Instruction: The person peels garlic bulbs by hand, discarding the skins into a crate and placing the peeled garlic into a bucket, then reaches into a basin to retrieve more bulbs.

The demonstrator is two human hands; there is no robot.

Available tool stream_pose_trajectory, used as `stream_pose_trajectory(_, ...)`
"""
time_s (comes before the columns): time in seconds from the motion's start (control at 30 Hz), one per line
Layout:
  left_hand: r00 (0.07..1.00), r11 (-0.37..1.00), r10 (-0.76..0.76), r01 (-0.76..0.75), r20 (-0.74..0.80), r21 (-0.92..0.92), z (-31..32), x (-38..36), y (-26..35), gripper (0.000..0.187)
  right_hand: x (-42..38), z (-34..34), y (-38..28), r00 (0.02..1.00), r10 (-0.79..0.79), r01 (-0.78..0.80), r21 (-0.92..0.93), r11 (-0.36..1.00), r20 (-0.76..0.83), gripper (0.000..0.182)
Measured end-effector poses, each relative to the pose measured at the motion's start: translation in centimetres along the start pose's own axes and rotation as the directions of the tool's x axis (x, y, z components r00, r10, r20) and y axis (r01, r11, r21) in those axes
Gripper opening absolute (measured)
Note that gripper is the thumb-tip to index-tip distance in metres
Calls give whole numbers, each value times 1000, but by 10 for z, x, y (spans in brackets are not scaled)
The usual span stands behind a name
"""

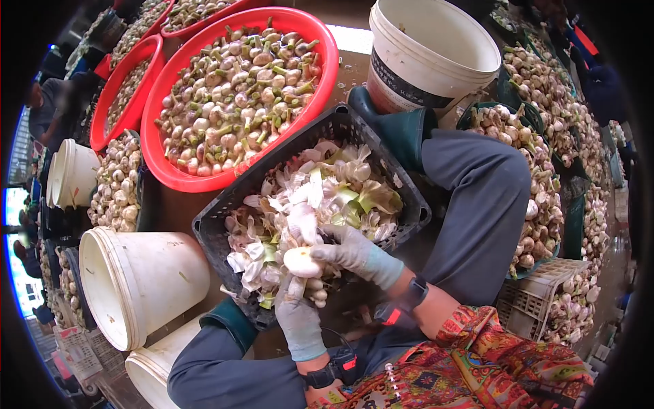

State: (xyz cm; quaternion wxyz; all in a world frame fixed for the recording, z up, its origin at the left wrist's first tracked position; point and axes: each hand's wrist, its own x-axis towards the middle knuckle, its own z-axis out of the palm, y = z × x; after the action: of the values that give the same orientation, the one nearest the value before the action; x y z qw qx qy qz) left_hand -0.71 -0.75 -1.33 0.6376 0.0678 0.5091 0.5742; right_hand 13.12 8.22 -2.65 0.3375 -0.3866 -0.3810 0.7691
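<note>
Pale garlic bulb (304, 264) in both hands, above near side of black crate (413, 208). Left hand (298, 319), gloved, fingers curled in, gripping from below. Right hand (354, 253), gloved, half-closed, thumb against bulb. Loose skins (286, 184) heaped in crate. Beyond, red tub (187, 179), garlic-filled; left, white bucket (167, 273).

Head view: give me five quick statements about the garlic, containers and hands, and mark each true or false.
1. The black crate holds loose skins. True.
2. Both hands are bare. False: the left hand and right hand wear gloves.
3. A pale bulb is at the right hand's fingertips. True.
4. The large red tub is empty. False: the large red tub holds many garlic bulbs.
5. Garlic also lies right of the crate. True.
</note>
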Motion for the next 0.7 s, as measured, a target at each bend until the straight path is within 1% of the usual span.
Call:
stream_pose_trajectory(0.07,983,974,153,-133,-102,182,5,1,-5,30,1,6,-6,996,12,-16,-37,999,-86,37)
stream_pose_trajectory(0.1,995,995,65,-59,-76,78,-2,1,-1,29,6,5,-7,982,95,-107,-68,992,-162,34)
stream_pose_trajectory(0.13,995,995,70,-64,-74,77,-6,-1,-4,29,10,4,-7,956,166,-194,-94,977,-244,32)
stream_pose_trajectory(0.17,999,993,34,-34,0,-117,-9,-2,-8,29,29,-4,33,926,-104,128,40,991,-364,28)
stream_pose_trajectory(0.2,997,953,18,8,82,-302,-10,-1,-8,29,22,-9,21,914,-115,144,46,989,-389,24)
stream_pose_trajectory(0.27,994,950,42,-10,98,-311,-9,-5,-3,30,10,-12,6,933,-127,167,93,981,-338,25)
stream_pose_trajectory(0.3,994,962,44,-16,97,-272,-10,-4,-4,31,0,-16,-5,962,-30,24,-25,999,-270,25)
stream_pose_trajectory(0.33,994,972,56,-33,90,-234,-11,-1,-3,31,-6,-7,-12,953,-149,119,-126,985,-264,23)
stream_pose_trajectory(0.37,1000,968,7,-3,15,-249,-8,-2,-4,32,-13,-1,-19,971,-117,96,-106,990,-210,21)
stream_pose_trajectory(0.4,998,984,32,-40,-45,-176,0,-6,-3,29,-17,4,-23,988,-81,71,-82,994,-128,20)
stream_pose_trajectory(0.43,991,991,42,-57,-128,-119,6,-8,-1,23,-20,10,-23,988,-95,79,-126,989,-122,18)
stream_pose_trajectory(0.47,996,997,47,-51,-79,-51,0,-6,-4,21,-18,12,-21,988,-113,94,-171,981,-109,17)
stream_pose_trajectory(0.5,980,996,19,-37,-196,-85,7,-7,-2,18,-11,15,-16,979,-137,105,-202,974,-153,16)
stream_pose_trajectory(0.53,993,998,61,-63,-101,-20,4,-7,0,16,-8,16,-11,964,-160,109,-232,967,-213,16)
stream_pose_trajectory(0.57,993,993,69,-78,-99,-89,-1,-1,-8,15,-8,8,-7,959,-187,120,-293,949,-214,16)
stream_pose_trajectory(0.6,981,989,136,-143,-137,-42,3,-1,-6,19,-7,12,-12,948,-230,140,-357,924,-222,16)
stream_pose_trajectory(0.67,970,979,190,-177,-150,99,4,-3,-5,19,-20,22,-26,951,-300,266,-292,918,-77,20)
stream_pose_trajectory(0.7,942,912,301,-239,-147,333,3,6,-17,19,-16,19,-16,915,-403,373,-347,861,-16,19)
